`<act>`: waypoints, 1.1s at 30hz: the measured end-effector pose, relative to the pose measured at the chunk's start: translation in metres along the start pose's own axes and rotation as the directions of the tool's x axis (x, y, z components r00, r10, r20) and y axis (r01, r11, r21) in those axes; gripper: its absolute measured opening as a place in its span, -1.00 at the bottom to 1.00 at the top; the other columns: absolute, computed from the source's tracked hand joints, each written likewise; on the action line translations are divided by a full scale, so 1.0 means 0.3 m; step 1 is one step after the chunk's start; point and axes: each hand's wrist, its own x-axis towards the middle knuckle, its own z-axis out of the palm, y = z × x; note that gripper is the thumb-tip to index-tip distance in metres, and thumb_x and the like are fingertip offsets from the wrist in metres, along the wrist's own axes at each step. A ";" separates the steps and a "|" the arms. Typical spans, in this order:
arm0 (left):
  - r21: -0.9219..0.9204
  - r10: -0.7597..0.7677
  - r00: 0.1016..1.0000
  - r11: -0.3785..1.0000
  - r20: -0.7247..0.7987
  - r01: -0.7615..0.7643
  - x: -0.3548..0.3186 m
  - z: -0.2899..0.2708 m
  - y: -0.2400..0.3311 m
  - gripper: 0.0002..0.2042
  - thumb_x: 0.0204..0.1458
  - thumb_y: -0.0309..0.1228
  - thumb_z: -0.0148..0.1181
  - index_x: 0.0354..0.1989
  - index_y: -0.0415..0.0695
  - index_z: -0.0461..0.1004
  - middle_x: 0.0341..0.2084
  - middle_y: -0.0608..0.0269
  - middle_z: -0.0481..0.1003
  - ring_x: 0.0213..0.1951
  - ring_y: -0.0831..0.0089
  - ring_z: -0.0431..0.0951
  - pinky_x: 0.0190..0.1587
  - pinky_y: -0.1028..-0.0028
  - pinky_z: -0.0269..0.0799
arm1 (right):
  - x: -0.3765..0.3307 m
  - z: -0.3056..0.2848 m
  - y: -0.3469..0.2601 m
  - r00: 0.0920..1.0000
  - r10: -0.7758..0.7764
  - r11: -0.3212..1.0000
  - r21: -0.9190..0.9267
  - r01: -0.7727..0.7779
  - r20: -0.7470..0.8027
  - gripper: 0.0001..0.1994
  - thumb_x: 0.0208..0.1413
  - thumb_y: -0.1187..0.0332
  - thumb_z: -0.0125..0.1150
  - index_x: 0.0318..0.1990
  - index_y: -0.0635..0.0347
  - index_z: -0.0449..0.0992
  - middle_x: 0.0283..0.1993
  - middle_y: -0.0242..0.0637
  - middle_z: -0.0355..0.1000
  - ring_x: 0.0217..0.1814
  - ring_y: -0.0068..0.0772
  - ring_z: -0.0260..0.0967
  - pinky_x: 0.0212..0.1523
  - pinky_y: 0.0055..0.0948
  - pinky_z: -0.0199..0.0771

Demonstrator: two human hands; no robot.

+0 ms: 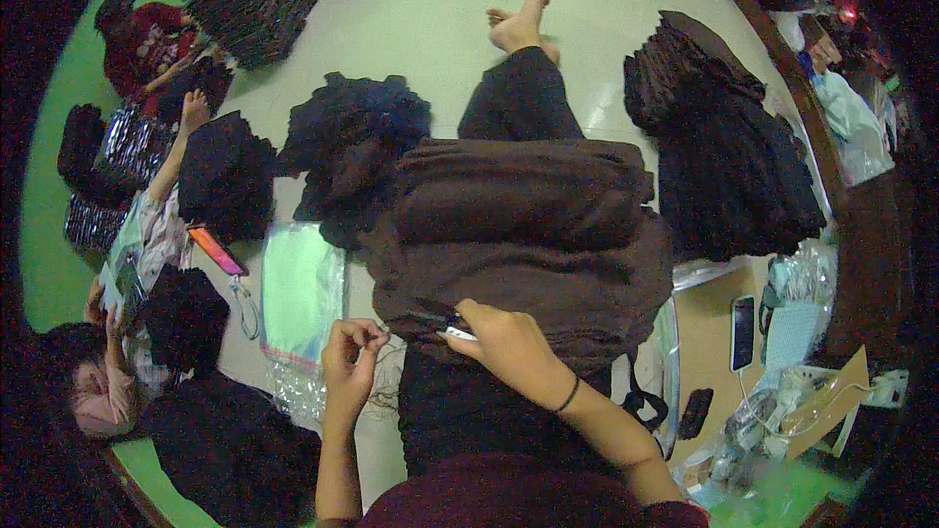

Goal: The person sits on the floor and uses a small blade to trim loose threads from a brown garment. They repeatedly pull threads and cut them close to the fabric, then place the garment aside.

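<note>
Across my lap lies a pile of dark brown folded garments [528, 264]. My right hand [509, 340] is closed around a pair of thread snips [460, 333] with a white part showing, held over the near left edge of the pile. The blades look dark against the cloth and are hard to make out. Just left of that edge my left hand [352, 347] is closed in a pinch, thumb against forefinger. Something small and pale may be at its fingertips, too small to name.
Stacks of dark garments stand left [357, 127] and right [724, 156] of my legs. Clear plastic bags [305, 293] lie to my left, near an orange-screened phone [215, 251]. A plugged-in phone [743, 332] rests on cardboard at right. Two people sit among more stacks at left.
</note>
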 end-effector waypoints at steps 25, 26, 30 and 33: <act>0.134 0.188 0.982 0.973 0.012 -0.187 0.001 -0.017 -0.005 -0.77 -0.16 -0.73 0.08 -0.56 -0.18 0.15 -0.49 0.09 0.44 -0.39 0.45 0.49 -0.34 0.51 0.44 | 0.044 -0.027 -0.083 0.978 -0.131 0.977 -0.147 0.155 0.162 -0.75 -0.08 0.23 0.14 -0.45 0.21 0.26 -0.60 -0.13 0.35 -0.55 -0.12 0.38 -0.57 -0.27 0.37; 0.151 0.208 0.978 0.966 0.024 -0.209 0.001 -0.016 -0.005 -0.77 -0.15 -0.73 0.08 -0.56 -0.18 0.15 -0.49 0.10 0.44 -0.40 0.45 0.49 -0.35 0.51 0.44 | 0.047 -0.027 -0.085 0.977 -0.147 0.974 -0.152 0.171 0.155 -0.75 -0.08 0.24 0.13 -0.45 0.21 0.25 -0.60 -0.14 0.35 -0.55 -0.13 0.38 -0.57 -0.28 0.37; 0.162 0.219 0.975 0.962 0.023 -0.220 0.001 -0.016 -0.004 -0.78 -0.14 -0.71 0.08 -0.56 -0.18 0.15 -0.50 0.10 0.45 -0.41 0.45 0.51 -0.35 0.52 0.44 | 0.060 -0.031 -0.090 0.969 -0.171 0.958 -0.202 0.205 0.176 -0.76 -0.08 0.24 0.12 -0.46 0.20 0.25 -0.58 -0.16 0.35 -0.54 -0.17 0.38 -0.58 -0.31 0.37; 0.166 0.202 0.979 0.965 0.010 -0.200 0.003 -0.019 -0.004 -0.78 -0.14 -0.72 0.08 -0.57 -0.18 0.15 -0.50 0.10 0.46 -0.41 0.47 0.51 -0.35 0.53 0.43 | 0.064 -0.035 -0.086 0.963 -0.183 0.947 -0.227 0.227 0.199 -0.77 -0.08 0.25 0.12 -0.47 0.20 0.25 -0.57 -0.19 0.35 -0.53 -0.20 0.38 -0.58 -0.33 0.37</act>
